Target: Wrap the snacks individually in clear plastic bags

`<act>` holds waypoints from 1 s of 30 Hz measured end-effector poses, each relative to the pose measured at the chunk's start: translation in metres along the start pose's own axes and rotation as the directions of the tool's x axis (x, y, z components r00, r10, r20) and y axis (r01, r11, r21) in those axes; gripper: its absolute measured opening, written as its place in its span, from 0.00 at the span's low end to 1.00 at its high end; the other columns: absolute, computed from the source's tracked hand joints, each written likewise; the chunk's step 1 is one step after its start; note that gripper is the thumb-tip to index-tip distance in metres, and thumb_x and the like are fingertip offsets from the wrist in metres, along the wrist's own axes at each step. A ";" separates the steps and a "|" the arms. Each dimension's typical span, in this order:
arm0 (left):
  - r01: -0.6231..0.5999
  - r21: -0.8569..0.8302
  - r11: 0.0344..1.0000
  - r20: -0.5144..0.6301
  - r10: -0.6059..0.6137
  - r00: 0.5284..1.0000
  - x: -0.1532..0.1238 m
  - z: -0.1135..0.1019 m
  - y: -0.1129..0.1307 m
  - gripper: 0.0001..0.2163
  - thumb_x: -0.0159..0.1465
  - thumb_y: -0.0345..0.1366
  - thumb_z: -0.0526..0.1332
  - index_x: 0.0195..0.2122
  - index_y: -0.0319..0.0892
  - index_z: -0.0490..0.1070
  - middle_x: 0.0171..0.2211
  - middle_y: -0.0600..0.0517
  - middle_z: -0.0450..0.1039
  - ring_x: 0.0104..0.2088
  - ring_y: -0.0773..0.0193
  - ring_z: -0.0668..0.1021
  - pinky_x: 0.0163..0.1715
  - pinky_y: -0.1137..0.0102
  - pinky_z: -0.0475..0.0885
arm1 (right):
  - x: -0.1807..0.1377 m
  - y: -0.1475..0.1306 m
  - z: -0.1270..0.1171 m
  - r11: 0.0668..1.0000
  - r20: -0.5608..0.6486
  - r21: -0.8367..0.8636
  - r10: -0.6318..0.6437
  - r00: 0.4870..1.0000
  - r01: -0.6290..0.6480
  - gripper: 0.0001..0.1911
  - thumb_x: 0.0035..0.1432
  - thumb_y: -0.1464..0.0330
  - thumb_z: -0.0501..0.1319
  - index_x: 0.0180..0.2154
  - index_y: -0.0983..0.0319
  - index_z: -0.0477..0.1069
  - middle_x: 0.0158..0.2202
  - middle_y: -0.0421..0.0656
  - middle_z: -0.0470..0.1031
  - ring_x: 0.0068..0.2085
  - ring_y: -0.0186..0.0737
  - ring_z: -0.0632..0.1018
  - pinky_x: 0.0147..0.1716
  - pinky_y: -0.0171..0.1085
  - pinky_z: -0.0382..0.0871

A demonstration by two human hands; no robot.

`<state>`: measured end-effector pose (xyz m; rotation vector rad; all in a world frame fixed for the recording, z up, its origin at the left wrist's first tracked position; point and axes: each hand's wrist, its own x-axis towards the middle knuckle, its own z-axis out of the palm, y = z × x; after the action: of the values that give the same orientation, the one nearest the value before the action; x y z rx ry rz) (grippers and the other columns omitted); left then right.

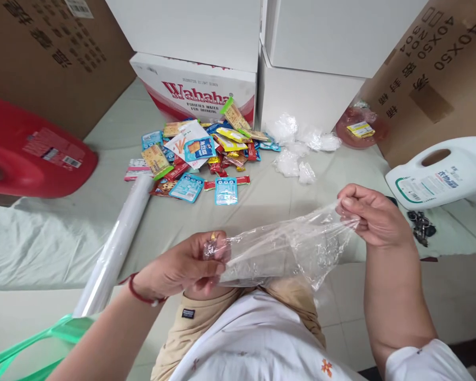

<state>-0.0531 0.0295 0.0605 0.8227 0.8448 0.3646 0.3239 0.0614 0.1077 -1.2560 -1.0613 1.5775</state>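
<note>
A clear plastic bag is stretched between my two hands, above my lap and the near edge of the cloth-covered table. My left hand is closed on one end of it, thumb pressed to the fingers. At the other end, my right hand pinches the gathered film and sits a little higher. Beyond the bag lies a pile of small packaged snacks in blue, red, yellow and green wrappers. Several crumpled clear plastic wads rest to the right of that pile.
A roll of clear plastic film lies at the left, near a green bag. A red jug and a white detergent bottle flank the table. Keys lie at right. A Wahaha box and other boxes stand behind.
</note>
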 end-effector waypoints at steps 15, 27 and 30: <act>-0.315 0.030 0.949 -0.561 0.277 0.780 0.051 -0.013 -0.026 0.18 0.48 0.41 0.76 0.31 0.43 0.67 0.22 0.59 0.70 0.21 0.69 0.73 0.23 0.74 0.64 | 0.073 0.094 0.033 0.908 -0.382 -0.418 -0.194 0.903 0.018 0.35 0.63 0.35 0.52 0.53 0.55 0.72 0.40 0.46 0.80 0.43 0.47 0.80 0.40 0.42 0.75; -0.024 0.615 0.788 -0.758 0.599 0.258 0.050 -0.038 -0.044 0.22 0.53 0.45 0.71 0.45 0.42 0.69 0.42 0.47 0.71 0.34 0.60 0.74 0.34 0.63 0.73 | 0.048 0.096 0.058 0.736 -0.147 -0.629 -0.429 0.891 0.250 0.08 0.65 0.60 0.64 0.38 0.57 0.77 0.36 0.41 0.79 0.38 0.40 0.77 0.43 0.41 0.70; 0.071 0.897 0.436 -0.441 0.895 0.072 0.043 -0.018 -0.042 0.24 0.59 0.36 0.67 0.56 0.42 0.66 0.54 0.39 0.69 0.54 0.47 0.75 0.52 0.52 0.73 | 0.024 0.105 0.069 0.591 -0.028 -0.724 -0.540 0.841 0.356 0.06 0.68 0.64 0.61 0.39 0.55 0.77 0.37 0.42 0.79 0.40 0.42 0.78 0.43 0.42 0.71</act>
<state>-0.0417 0.0363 -0.0007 1.8343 2.0198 1.3630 0.2414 0.0458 0.0113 -1.4440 -1.7371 0.5826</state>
